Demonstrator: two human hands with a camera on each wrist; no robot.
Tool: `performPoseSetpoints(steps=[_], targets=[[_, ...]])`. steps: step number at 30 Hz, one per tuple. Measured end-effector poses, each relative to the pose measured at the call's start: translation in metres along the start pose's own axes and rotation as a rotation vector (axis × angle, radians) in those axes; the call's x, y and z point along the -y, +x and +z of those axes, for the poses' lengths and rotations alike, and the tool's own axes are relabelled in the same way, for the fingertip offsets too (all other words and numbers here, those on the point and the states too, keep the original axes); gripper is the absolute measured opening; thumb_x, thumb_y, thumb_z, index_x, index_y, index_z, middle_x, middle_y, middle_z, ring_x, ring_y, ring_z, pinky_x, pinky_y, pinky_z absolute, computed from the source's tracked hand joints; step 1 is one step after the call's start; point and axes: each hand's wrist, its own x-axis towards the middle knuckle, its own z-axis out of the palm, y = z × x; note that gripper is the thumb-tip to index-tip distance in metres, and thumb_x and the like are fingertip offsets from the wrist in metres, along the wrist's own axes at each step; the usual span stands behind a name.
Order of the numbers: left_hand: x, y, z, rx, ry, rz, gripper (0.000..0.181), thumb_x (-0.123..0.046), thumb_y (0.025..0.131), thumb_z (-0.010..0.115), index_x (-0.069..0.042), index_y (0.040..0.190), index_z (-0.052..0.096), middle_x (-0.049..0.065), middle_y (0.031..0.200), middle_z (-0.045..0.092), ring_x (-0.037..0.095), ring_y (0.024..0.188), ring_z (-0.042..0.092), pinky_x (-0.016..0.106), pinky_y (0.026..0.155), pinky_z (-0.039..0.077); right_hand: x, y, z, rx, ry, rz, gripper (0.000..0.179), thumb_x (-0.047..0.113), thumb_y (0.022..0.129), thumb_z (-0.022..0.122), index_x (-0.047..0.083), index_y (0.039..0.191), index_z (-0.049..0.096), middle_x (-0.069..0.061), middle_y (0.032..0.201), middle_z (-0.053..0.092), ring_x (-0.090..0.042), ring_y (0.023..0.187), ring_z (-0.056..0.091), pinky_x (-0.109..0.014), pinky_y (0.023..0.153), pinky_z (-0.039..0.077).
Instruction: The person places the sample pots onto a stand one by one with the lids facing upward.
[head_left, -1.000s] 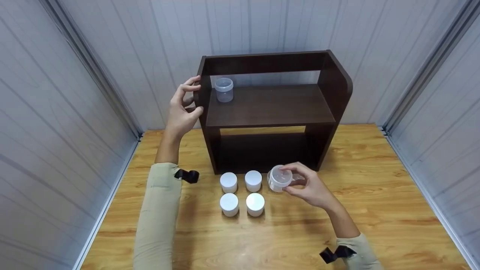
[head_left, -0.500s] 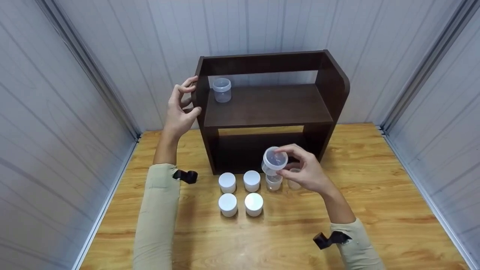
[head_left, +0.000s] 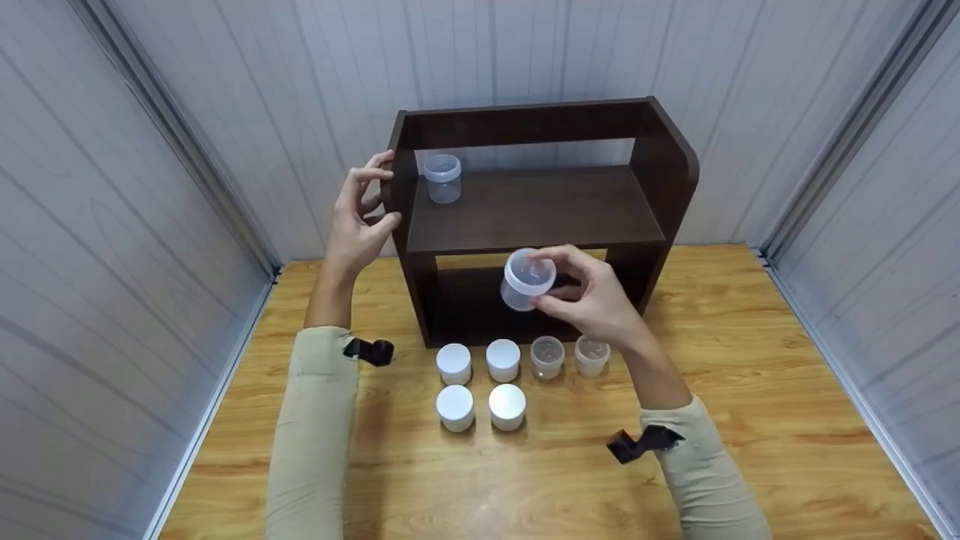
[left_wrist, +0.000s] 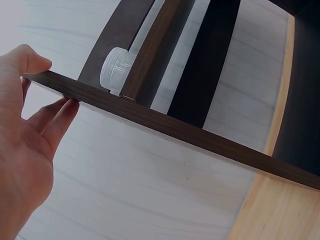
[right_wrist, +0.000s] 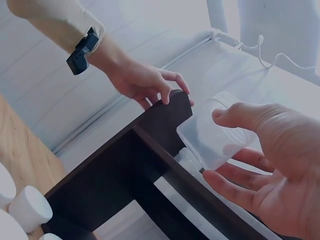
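Observation:
My left hand point(head_left: 358, 229) grips the left side panel of a dark brown two-tier shelf point(head_left: 540, 214). In the left wrist view the thumb lies on one face of the panel and fingers on the other. Between the thumb and fingers of my right hand point(head_left: 604, 304) is a clear plastic jar point(head_left: 521, 287), raised in front of the lower tier and slightly tilted. A similar clear jar point(head_left: 444, 184) stands at the left end of the upper tier. Two more clear jars point(head_left: 547, 360) stand on the wooden surface before the shelf, right of the white-lidded ones.
Several white-lidded jars point(head_left: 454, 405) stand in two rows in front of the shelf's left half. The wooden floor point(head_left: 750, 390) is bounded by pale panel walls point(head_left: 840, 262). A white cable point(right_wrist: 272, 57) runs along the background in the right wrist view.
My right hand has lifted the clear jar off the front area and carried it up and left toward the shelf, uncovering two clear jars below. My left hand stays on the side panel.

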Motion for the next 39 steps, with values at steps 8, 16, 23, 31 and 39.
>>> performPoseSetpoints(steps=[8, 16, 23, 31, 39], targets=[[-0.002, -0.001, -0.001, -0.002, -0.017, 0.002, 0.048, 0.015, 0.092, 0.059, 0.01, 0.14, 0.056, 0.014, 0.177, 0.049, 0.057, 0.153, 0.056, 0.038, 0.098, 0.068, 0.002, 0.031, 0.012, 0.005, 0.014, -0.017, 0.055, -0.008, 0.091, 0.082, -0.005, 0.144, 0.067, -0.023, 0.143, 0.07, -0.016, 0.119, 0.073, -0.026, 0.089, 0.068], [-0.001, -0.001, 0.001, -0.017, -0.003, -0.012, 0.048, 0.015, 0.091, 0.059, 0.008, 0.138, 0.058, 0.013, 0.176, 0.05, 0.056, 0.152, 0.058, 0.039, 0.099, 0.068, -0.002, 0.061, 0.02, -0.021, 0.023, -0.047, 0.053, -0.006, 0.091, 0.083, -0.007, 0.142, 0.067, -0.025, 0.144, 0.069, -0.024, 0.121, 0.071, -0.026, 0.087, 0.068], [0.0, 0.0, 0.002, -0.022, -0.023, -0.031, 0.047, 0.015, 0.091, 0.058, 0.01, 0.137, 0.057, 0.014, 0.177, 0.049, 0.059, 0.152, 0.057, 0.04, 0.099, 0.068, -0.003, 0.087, 0.026, -0.062, 0.042, -0.06, 0.054, -0.008, 0.089, 0.085, -0.008, 0.14, 0.068, -0.025, 0.139, 0.072, -0.021, 0.111, 0.075, -0.024, 0.087, 0.068], [0.002, 0.0, 0.002, -0.035, -0.026, -0.028, 0.045, 0.015, 0.09, 0.058, 0.009, 0.134, 0.057, 0.015, 0.176, 0.05, 0.061, 0.149, 0.058, 0.035, 0.096, 0.068, -0.008, 0.109, 0.032, -0.097, 0.042, -0.055, 0.054, -0.008, 0.088, 0.085, -0.007, 0.14, 0.069, -0.024, 0.139, 0.074, -0.019, 0.109, 0.075, -0.024, 0.085, 0.068], [0.0, 0.001, 0.002, -0.042, 0.0, -0.027, 0.042, 0.014, 0.089, 0.059, 0.007, 0.131, 0.059, 0.013, 0.175, 0.052, 0.058, 0.147, 0.062, 0.047, 0.099, 0.069, -0.011, 0.126, 0.042, -0.162, 0.01, -0.087, 0.054, -0.008, 0.087, 0.085, -0.005, 0.14, 0.071, -0.023, 0.142, 0.074, -0.015, 0.109, 0.075, -0.024, 0.087, 0.068]])
